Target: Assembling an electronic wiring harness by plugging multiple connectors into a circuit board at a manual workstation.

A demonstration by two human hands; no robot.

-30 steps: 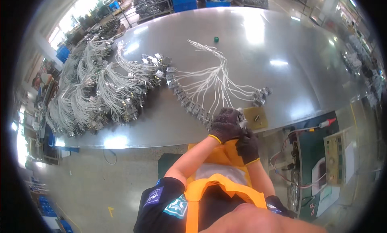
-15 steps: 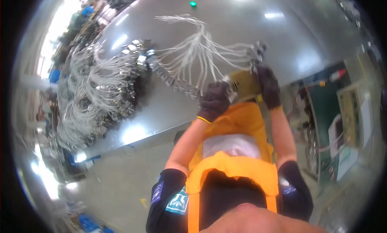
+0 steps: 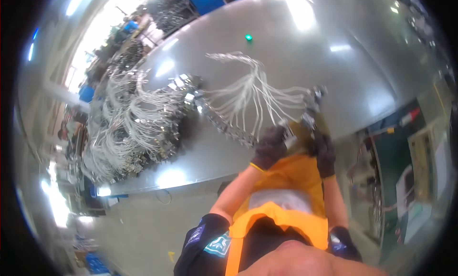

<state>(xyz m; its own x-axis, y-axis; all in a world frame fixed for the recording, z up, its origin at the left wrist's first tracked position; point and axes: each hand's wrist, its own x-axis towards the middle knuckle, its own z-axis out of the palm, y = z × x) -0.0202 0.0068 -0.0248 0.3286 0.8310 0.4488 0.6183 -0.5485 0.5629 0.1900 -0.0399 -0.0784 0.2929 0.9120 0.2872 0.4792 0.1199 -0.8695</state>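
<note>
My left hand (image 3: 271, 146), in a dark glove, is closed at the table's front edge. Small shiny metal pieces with white wires show at its fingertips. Across from it, my right hand (image 3: 324, 154), gloved too, is curled by the right end of a metal-piece row (image 3: 312, 102); what its fingers hold is hidden. An olive-brown block or pad (image 3: 300, 135) lies between both hands. White wires (image 3: 250, 87) fan from a gathered bundle to the metal pieces, which form a curved chain (image 3: 222, 123) running left from my left hand.
A large heap of white wires with metal ends (image 3: 136, 125) covers the left of the shiny metal table (image 3: 362, 80). A small green light (image 3: 248, 37) shows on the tabletop. Dark green shelving (image 3: 389, 166) stands at the right, beyond the table edge.
The whole view has shifted, so table and wires sit lower and further right. My right hand has drawn back toward me, away from the row's far end. My left hand stays by the chain.
</note>
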